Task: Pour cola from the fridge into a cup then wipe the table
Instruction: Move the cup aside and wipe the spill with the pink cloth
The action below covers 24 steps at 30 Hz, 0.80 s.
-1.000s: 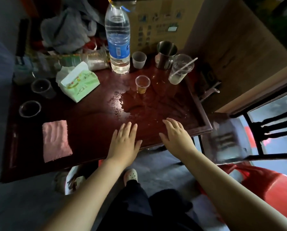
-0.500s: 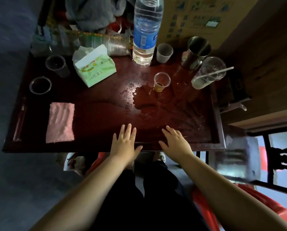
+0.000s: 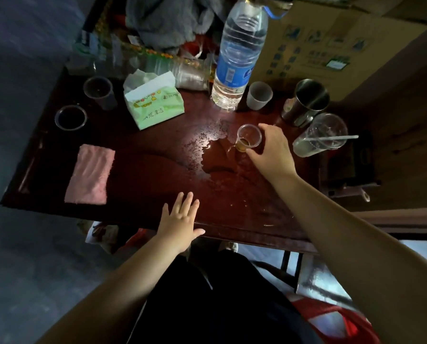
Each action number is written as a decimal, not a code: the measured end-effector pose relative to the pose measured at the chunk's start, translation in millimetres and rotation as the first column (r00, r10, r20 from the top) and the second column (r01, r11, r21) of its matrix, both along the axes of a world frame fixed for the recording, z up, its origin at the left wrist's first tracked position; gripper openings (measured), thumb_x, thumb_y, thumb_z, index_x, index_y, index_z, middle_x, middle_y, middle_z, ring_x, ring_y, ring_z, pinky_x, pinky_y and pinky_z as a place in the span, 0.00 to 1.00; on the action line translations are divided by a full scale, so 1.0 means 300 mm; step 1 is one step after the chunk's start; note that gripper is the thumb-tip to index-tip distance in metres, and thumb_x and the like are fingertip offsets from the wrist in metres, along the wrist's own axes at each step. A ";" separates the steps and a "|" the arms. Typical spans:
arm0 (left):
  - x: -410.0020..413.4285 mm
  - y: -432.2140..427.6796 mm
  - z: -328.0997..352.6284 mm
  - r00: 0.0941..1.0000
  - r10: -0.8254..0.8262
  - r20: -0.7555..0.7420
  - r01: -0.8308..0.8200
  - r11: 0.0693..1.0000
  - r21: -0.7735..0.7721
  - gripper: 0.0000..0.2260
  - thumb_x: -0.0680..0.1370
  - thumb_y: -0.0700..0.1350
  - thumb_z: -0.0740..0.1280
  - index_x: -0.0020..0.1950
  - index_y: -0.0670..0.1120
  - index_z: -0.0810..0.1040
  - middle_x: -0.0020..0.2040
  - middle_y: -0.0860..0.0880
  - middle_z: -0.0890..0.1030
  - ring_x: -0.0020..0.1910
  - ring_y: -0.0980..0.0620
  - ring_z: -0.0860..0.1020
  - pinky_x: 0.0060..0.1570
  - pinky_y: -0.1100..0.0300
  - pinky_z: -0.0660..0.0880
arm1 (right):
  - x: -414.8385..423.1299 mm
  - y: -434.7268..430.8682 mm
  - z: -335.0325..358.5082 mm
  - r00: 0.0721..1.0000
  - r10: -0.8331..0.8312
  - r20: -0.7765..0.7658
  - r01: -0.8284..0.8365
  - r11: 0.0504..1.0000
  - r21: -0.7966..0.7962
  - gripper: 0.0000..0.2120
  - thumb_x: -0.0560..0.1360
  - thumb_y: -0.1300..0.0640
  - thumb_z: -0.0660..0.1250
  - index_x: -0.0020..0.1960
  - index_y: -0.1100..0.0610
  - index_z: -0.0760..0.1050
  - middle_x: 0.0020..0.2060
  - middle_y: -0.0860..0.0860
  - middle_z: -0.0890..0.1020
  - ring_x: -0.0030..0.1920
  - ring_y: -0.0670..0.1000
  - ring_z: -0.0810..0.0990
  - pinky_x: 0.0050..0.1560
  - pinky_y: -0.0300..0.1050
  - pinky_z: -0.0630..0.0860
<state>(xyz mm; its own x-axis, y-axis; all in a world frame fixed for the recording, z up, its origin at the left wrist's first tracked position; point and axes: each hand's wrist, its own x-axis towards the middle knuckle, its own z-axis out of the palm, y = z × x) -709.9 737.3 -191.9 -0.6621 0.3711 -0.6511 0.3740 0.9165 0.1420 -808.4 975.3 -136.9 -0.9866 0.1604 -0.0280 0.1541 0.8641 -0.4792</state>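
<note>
A small clear plastic cup with a little amber liquid stands on the dark red table. My right hand has its thumb and fingers around the cup's right side. A puddle of spilled liquid spreads left of and in front of the cup. My left hand lies flat and open on the table's near edge. A pink cloth lies flat at the table's left. No cola bottle or fridge is in view.
A large water bottle stands behind the cup. A green tissue pack, two dark cups, a small white cup, a steel mug and a clear cup with a straw stand around. A cardboard box is behind.
My right hand has reached forward from the near edge and taken hold of the small cup. My left hand stays flat at the edge. The view has shifted closer over the table.
</note>
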 end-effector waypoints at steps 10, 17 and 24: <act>0.008 -0.007 -0.016 0.996 0.086 -0.010 -0.085 0.992 0.090 0.36 0.78 0.61 0.57 0.78 0.47 0.44 0.78 0.47 0.39 0.77 0.46 0.38 0.73 0.43 0.46 | -0.107 -0.003 -0.066 0.988 0.139 0.064 -0.142 0.989 0.048 0.35 0.68 0.55 0.73 0.71 0.60 0.64 0.68 0.57 0.69 0.68 0.56 0.66 0.67 0.44 0.61; 0.006 -0.005 -0.019 0.996 0.088 -0.012 -0.087 0.992 0.089 0.36 0.78 0.61 0.57 0.78 0.47 0.44 0.78 0.47 0.39 0.77 0.46 0.38 0.73 0.43 0.46 | -0.132 0.011 -0.066 0.988 0.132 0.083 -0.135 0.990 0.036 0.34 0.69 0.55 0.73 0.70 0.59 0.65 0.66 0.57 0.71 0.66 0.57 0.68 0.66 0.46 0.64; 0.006 -0.007 -0.019 0.995 0.096 -0.008 -0.095 0.990 0.100 0.36 0.78 0.61 0.58 0.78 0.47 0.45 0.78 0.47 0.39 0.77 0.46 0.38 0.73 0.43 0.46 | -0.138 0.017 -0.066 0.987 0.141 0.078 -0.145 0.988 0.044 0.32 0.68 0.56 0.73 0.69 0.59 0.66 0.63 0.59 0.72 0.64 0.58 0.70 0.64 0.48 0.65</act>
